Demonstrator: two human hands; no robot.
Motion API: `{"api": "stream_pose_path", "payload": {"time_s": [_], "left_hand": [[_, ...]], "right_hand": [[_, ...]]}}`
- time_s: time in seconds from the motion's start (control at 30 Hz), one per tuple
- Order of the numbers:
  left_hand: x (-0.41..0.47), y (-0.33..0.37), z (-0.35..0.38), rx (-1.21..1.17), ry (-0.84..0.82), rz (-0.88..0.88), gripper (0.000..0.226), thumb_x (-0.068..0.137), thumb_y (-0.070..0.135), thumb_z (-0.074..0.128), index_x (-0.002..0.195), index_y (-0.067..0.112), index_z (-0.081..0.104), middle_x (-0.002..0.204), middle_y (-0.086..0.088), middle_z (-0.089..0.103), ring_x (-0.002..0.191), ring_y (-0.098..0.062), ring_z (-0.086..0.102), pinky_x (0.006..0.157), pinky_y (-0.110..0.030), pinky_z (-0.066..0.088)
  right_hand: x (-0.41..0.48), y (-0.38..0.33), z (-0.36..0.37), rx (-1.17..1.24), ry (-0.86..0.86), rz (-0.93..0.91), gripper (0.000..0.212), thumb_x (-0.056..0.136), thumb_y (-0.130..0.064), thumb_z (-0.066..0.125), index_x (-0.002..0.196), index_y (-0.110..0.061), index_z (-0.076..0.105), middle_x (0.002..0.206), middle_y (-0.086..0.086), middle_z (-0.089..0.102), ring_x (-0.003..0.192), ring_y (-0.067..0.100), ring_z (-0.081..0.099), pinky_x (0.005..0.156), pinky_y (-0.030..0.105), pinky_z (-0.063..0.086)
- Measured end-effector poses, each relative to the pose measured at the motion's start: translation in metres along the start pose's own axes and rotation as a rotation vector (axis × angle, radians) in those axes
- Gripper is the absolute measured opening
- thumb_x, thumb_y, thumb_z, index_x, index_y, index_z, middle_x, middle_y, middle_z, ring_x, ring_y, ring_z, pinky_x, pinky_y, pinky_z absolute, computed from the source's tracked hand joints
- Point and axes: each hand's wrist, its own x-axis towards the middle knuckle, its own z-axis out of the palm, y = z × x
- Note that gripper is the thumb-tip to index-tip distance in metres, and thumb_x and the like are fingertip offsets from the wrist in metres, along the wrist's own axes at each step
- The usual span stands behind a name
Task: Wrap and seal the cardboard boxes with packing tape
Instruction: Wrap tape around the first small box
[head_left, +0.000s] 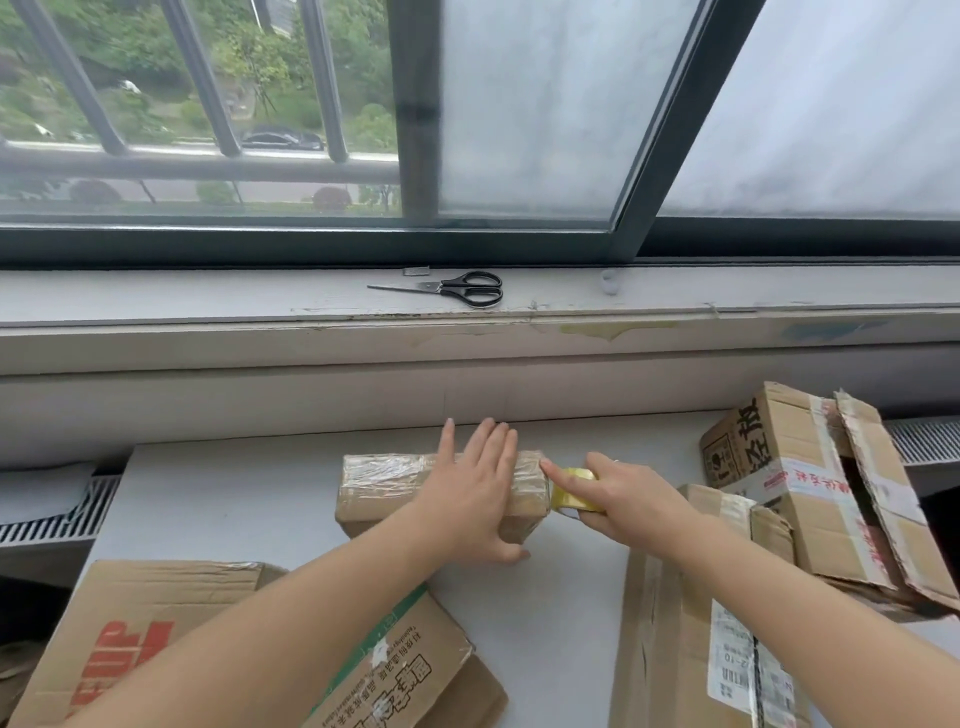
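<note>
White table under window: small box mid far edge looks mostly taped, left hand flat on top pinning it, right hand gripping tape roll at its right end, forefinger pressing tape down; open-flapped box at right edge looks unsealed, so plenty left.

— What sort of place is this?

— An upper-floor room, perhaps a home or a small office; the view doesn't settle which. A white desk stands against a scuffed windowsill with scissors on it.

— What shows that?

— Worn cardboard boxes with shipping labels crowd the desk. Radiator grilles flank it. The barred window looks down on trees and a dark car.
</note>
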Motion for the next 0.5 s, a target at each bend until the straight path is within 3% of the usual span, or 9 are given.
{"api": "stream_pose_path", "payload": {"time_s": [0.13, 0.23, 0.27, 0.37, 0.43, 0.5], "left_hand": [[0.021, 0.024, 0.002, -0.038, 0.058, -0.018, 0.125, 0.076, 0.074, 0.064, 0.161, 0.004, 0.004, 0.154, -0.010, 0.031, 0.143, -0.031, 0.033, 0.116, -0.059, 0.026], [0.024, 0.020, 0.004, -0.058, 0.184, -0.012, 0.089, 0.079, 0.061, 0.062, 0.148, 0.013, 0.031, 0.130, -0.004, 0.045, 0.122, -0.030, 0.049, 0.096, -0.045, 0.039], [0.023, 0.016, 0.002, -0.089, 0.212, 0.005, 0.082, 0.078, 0.061, 0.060, 0.142, 0.016, 0.036, 0.127, -0.002, 0.046, 0.120, -0.028, 0.050, 0.094, -0.044, 0.039], [0.017, -0.004, -0.015, -0.288, 0.323, 0.046, 0.087, 0.069, 0.066, 0.067, 0.139, 0.025, 0.038, 0.125, 0.006, 0.047, 0.118, -0.018, 0.047, 0.100, -0.042, 0.035], [0.006, -0.020, -0.027, -0.590, 0.461, 0.023, 0.089, 0.063, 0.058, 0.081, 0.136, 0.029, 0.040, 0.125, 0.013, 0.049, 0.116, -0.014, 0.047, 0.104, -0.040, 0.036], [-0.007, -0.032, -0.028, -0.927, 0.499, -0.008, 0.089, 0.062, 0.044, 0.090, 0.133, 0.040, 0.036, 0.125, 0.013, 0.050, 0.115, -0.012, 0.051, 0.101, -0.033, 0.043]], "right_hand": [[-0.005, 0.000, 0.009, 0.040, -0.010, 0.069, 0.085, 0.082, -0.032, 0.074, 0.153, -0.040, 0.028, 0.084, 0.007, 0.051, 0.050, 0.028, 0.052, 0.040, 0.033, 0.038], [0.001, -0.008, -0.008, 0.043, -0.103, 0.081, 0.069, 0.099, -0.042, 0.046, 0.158, -0.047, 0.011, 0.099, 0.010, 0.050, 0.071, 0.035, 0.057, 0.055, 0.038, 0.042], [0.004, -0.008, -0.014, 0.050, -0.130, 0.085, 0.069, 0.101, -0.042, 0.045, 0.159, -0.050, 0.009, 0.104, 0.007, 0.048, 0.080, 0.033, 0.057, 0.063, 0.039, 0.044], [0.010, -0.007, -0.056, 0.291, -0.012, 0.166, 0.074, 0.091, -0.027, 0.064, 0.155, -0.048, 0.033, 0.099, -0.006, 0.048, 0.085, 0.018, 0.052, 0.074, 0.034, 0.044], [0.013, -0.005, -0.088, 0.531, 0.222, 0.225, 0.071, 0.084, -0.021, 0.077, 0.146, -0.042, 0.050, 0.105, -0.009, 0.061, 0.091, 0.010, 0.058, 0.080, 0.028, 0.046], [0.025, -0.018, -0.120, 0.677, 0.348, 0.202, 0.068, 0.083, -0.022, 0.083, 0.142, -0.040, 0.056, 0.119, -0.012, 0.067, 0.107, 0.012, 0.063, 0.091, 0.025, 0.048]]}}
